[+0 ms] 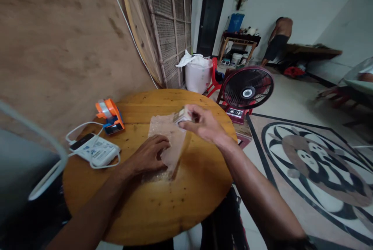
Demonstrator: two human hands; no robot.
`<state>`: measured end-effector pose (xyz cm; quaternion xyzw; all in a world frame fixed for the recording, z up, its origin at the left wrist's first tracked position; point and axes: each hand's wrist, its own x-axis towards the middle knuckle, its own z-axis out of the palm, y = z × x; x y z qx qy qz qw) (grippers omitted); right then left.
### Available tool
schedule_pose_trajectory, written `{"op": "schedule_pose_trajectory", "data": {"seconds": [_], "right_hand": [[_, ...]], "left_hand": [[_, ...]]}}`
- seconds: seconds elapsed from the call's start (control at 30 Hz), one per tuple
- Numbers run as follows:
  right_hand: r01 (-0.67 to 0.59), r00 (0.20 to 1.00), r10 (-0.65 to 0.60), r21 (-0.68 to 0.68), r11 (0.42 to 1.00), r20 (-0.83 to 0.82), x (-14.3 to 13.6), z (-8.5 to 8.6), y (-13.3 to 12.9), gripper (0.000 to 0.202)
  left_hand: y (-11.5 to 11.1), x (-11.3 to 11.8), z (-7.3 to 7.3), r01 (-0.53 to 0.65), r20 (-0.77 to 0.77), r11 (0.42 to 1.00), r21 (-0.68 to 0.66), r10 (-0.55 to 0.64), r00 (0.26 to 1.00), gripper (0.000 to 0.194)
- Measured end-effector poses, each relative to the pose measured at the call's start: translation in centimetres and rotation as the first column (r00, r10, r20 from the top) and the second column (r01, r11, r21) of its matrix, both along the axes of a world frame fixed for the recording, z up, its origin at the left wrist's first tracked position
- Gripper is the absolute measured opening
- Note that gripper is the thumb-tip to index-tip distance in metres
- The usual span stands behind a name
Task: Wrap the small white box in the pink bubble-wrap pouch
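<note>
Small box (182, 117), blurred, pinched in R hand (201, 122) at clear sheet's (177, 137) far R corner; can't tell if touching. Progress: sheet laid flat on table (201, 188), box unwrapped, no tape seen on sheet. L hand (154, 152) on sheet's L side, fingers bent, apart. Tape dispenser (110, 115) well L of sheet.
</note>
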<state>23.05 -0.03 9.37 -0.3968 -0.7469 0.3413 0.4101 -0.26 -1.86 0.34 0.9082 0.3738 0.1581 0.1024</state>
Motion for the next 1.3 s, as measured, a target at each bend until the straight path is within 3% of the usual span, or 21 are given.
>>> {"op": "schedule_pose_trajectory", "data": {"seconds": [0.07, 0.17, 0.3, 0.4, 0.63, 0.83, 0.97, 1.17, 1.3], "right_hand": [[-0.087, 0.985, 0.090, -0.027, 0.996, 0.145, -1.8, -0.4, 0.1, 0.029], [-0.122, 0.905, 0.147, -0.087, 0.989, 0.398, -2.8, -1.9, 0.1, 0.031], [-0.077, 0.781, 0.123, -0.102, 0.992, 0.613, -1.9, -3.6, -0.3, 0.030], [-0.066, 0.733, 0.097, -0.071, 0.995, 0.673, -1.2, -4.0, -0.5, 0.032], [-0.091, 0.816, 0.096, -0.037, 0.995, 0.570, -1.5, -5.3, -0.2, 0.046], [-0.120, 0.886, 0.121, -0.031, 0.992, 0.447, -1.6, -7.4, -0.4, 0.066], [-0.143, 0.908, 0.152, -0.052, 0.988, 0.391, -1.0, -7.8, -1.2, 0.075], [-0.113, 0.951, 0.140, -0.111, 0.987, 0.276, -1.2, -7.5, -1.5, 0.048], [-0.078, 0.965, 0.090, -0.057, 0.995, 0.248, -1.6, -8.0, -1.1, 0.051]], "left_hand": [[-0.1, 0.1, 0.2, -0.023, -0.016, 1.000, -0.009, 0.023, 1.000, 0.044], [-0.2, 0.2, 0.4, -0.046, -0.033, 0.999, -0.024, 0.046, 0.998, 0.039], [-0.1, 0.1, 0.4, -0.005, -0.028, 1.000, -0.025, 0.004, 1.000, 0.043], [0.1, 0.0, 0.2, 0.004, -0.030, 0.999, -0.034, -0.005, 1.000, 0.044], [0.0, 0.1, 0.6, 0.003, -0.009, 0.997, -0.074, -0.004, 1.000, 0.043], [-0.3, 0.3, 1.4, -0.128, 0.067, 0.973, -0.190, 0.143, 0.987, 0.036], [-0.2, 0.0, 1.2, -0.138, 0.115, 0.963, -0.230, 0.167, 0.979, 0.033], [0.0, -0.4, 0.6, -0.103, 0.207, 0.964, -0.246, 0.156, 0.966, 0.058], [0.1, -0.4, 0.4, -0.090, 0.222, 0.967, -0.238, 0.145, 0.964, 0.066]]}}
